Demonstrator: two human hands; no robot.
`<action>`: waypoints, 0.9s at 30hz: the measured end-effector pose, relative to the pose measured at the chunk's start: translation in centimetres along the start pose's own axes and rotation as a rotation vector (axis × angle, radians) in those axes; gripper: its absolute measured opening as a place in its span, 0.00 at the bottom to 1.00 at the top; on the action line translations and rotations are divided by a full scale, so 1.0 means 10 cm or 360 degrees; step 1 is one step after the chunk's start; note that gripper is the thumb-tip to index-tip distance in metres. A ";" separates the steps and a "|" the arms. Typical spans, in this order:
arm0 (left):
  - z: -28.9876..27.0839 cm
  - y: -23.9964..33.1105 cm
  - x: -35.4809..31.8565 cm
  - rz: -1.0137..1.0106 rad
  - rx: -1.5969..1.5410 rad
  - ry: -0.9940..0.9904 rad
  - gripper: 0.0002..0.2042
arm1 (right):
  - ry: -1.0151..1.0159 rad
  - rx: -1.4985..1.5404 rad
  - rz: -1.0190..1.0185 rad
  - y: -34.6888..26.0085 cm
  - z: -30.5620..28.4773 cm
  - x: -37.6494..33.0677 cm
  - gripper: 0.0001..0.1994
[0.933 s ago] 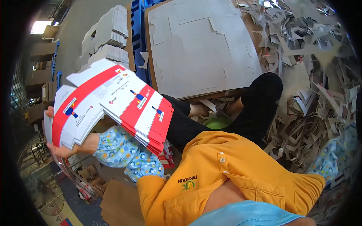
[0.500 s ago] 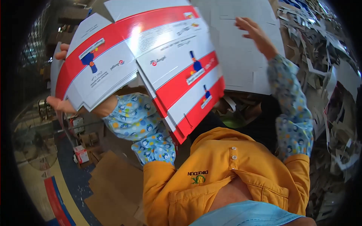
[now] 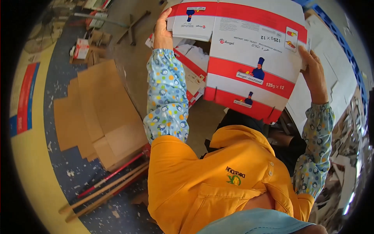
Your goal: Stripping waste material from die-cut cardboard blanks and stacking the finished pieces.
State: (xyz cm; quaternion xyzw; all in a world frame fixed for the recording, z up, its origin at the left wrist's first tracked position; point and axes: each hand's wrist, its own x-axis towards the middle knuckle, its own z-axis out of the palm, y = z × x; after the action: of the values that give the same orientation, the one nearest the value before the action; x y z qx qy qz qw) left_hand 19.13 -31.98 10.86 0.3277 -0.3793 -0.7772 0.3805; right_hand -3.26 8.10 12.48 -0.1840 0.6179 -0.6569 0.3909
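Note:
I hold up a stack of flat red-and-white printed carton blanks (image 3: 249, 54) in front of me. My left hand (image 3: 161, 33) grips the stack's left edge near the top. Along the right edge, my right hand (image 3: 313, 72) clasps the stack. Both arms wear blue patterned sleeve covers over a yellow shirt. More red-and-white blanks (image 3: 193, 74) lie below the stack, partly hidden by it.
Brown cardboard sheets (image 3: 99, 113) lie on the floor to my left. Long wooden and red sticks (image 3: 109, 183) rest beside them. A small red-and-white box (image 3: 81, 48) sits at upper left. Grey cardboard scraps (image 3: 346, 128) pile up on the right.
I have turned left and the stack swung up and across in front of me. My right hand, free half a second ago, now grips the stack's right edge.

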 end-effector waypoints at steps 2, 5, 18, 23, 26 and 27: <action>-0.11 0.03 -0.09 -0.0018 0.0127 0.0005 0.14 | -0.0153 -0.0026 0.0095 0.04 0.11 -0.07 0.20; 0.02 -0.01 -0.40 -0.0050 0.0323 0.0221 0.17 | -0.0304 0.0152 0.0247 0.33 0.02 -0.08 0.18; -0.59 0.47 -0.09 0.0583 0.2149 0.0437 0.15 | -0.0534 0.0492 0.0568 1.85 0.95 -0.34 0.14; -0.10 -0.56 -0.34 0.0518 0.1357 0.0195 0.16 | -0.0671 0.0097 0.0143 1.49 0.76 -0.61 0.09; 0.50 -0.68 -0.49 0.0382 0.0969 0.0085 0.11 | -0.0418 0.0114 -0.0080 0.76 0.66 -0.80 0.09; 0.67 -0.83 -0.53 0.0362 0.0837 -0.0028 0.12 | -0.0244 0.0075 -0.0131 0.66 0.52 -0.86 0.08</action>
State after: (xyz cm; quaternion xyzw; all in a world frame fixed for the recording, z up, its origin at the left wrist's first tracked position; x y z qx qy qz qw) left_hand 13.54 -21.74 8.41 0.3637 -0.6054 -0.6073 0.3638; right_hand 7.83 11.47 9.14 -0.2499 0.5624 -0.6707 0.4139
